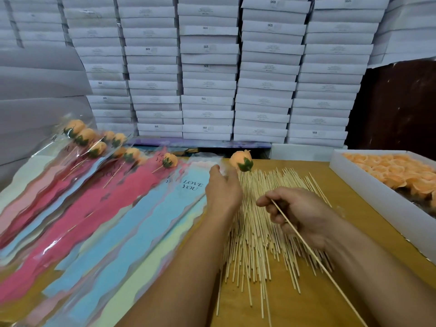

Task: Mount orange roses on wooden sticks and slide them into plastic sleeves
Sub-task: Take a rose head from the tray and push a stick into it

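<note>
the right hand (299,213) pinches one wooden stick (316,258) between thumb and fingers (263,202), above the loose stick pile (257,234) on the tabletop (354,208). the left hand (223,190) has relaxed fingers and holds nothing; the orange rose (240,160) just beyond it appears unsupported. filled plastic sleeves (99,185) lie at left; a white box of roses (387,173) sits at right.

hands (224,190): 2 | loose rose (241,160): 1 | held stick (306,246): 1 | rose tray (368,182): 1
</note>
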The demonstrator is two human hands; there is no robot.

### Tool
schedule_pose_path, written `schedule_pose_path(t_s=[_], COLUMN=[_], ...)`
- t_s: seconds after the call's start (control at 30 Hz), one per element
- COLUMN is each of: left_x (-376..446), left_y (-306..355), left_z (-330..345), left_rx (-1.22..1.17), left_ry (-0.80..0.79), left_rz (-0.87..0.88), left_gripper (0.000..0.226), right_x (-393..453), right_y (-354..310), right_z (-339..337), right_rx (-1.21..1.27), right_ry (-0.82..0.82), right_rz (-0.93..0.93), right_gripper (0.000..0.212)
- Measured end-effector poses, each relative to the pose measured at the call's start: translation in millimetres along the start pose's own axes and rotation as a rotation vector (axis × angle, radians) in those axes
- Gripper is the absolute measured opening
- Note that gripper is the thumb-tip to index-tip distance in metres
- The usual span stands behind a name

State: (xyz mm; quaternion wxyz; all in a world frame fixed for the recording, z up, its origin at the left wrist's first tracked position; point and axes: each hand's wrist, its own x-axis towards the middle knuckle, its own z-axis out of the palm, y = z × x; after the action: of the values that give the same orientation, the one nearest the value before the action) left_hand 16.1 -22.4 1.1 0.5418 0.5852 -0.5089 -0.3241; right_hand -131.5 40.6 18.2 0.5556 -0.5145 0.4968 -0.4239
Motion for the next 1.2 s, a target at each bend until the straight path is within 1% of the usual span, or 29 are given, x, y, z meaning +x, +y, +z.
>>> schedule_pose_path(t_s=[0.07, 0.17, 0.23, 0.37, 0.47, 0.53, 0.63, 0.7, 0.8, 0.9, 0.97, 1.07, 1.2], left_x=[7, 21, 33, 58, 71, 74, 72, 67, 59, 46, 34, 4, -44], left_y=[2, 6, 4, -19, -41, -51, -59, -58, -47, -26, -10, 12, 28], left_z=[-3, -8, -18, -54, -81, -89, -88, -86, -84, -80, -75, -65, -46], left_rx=[0.289, 0.7, 0.866, 1.123, 1.146, 1.144, 1.181, 1.237, 1.324, 1.318, 1.302, 1.272, 1.287], left_ry=[-0.079, -0.228, -0.283, -0.285, -0.309, -0.331, -0.327, -0.277, -0.192, -0.153, -0.153, -0.187, -0.201], left_rz=[-0.012, 0.02, 0.036, 0.083, 0.059, 0.087, 0.184, 0.239, 0.324, 0.379, 0.433, 0.519, 0.68], left_gripper=[0.05, 0.042, 0.041, 0.04, 0.028, 0.03, 0.032, 0.027, 0.014, 0.01, 0.012, 0.016, 0.019], right_x=[5, 9, 10, 12, 12, 12, 13, 12, 12, 12, 12, 12, 11], right_y=[1, 5, 7, 8, 8, 8, 9, 9, 10, 11, 10, 9, 7], right_z=[-5, -7, -9, -12, -11, -10, -11, -12, -12, -12, -10, -8, -10], right_rx=[0.019, 0.019, 0.008, -0.018, -0.043, -0.052, -0.044, -0.041, -0.052, -0.042, 0.003, 0.164, 0.318], right_ry=[0.013, 0.004, -0.003, -0.003, -0.004, -0.009, 0.001, 0.003, 0.01, 0.024, 0.014, -0.04, -0.07], right_rz=[-0.008, -0.012, -0.014, -0.022, -0.025, -0.025, -0.03, -0.038, -0.048, -0.039, -0.018, 0.025, 0.032], right_gripper=[0.033, 0.033, 0.031, 0.031, 0.03, 0.03, 0.031, 0.031, 0.031, 0.031, 0.028, 0.027, 0.025])
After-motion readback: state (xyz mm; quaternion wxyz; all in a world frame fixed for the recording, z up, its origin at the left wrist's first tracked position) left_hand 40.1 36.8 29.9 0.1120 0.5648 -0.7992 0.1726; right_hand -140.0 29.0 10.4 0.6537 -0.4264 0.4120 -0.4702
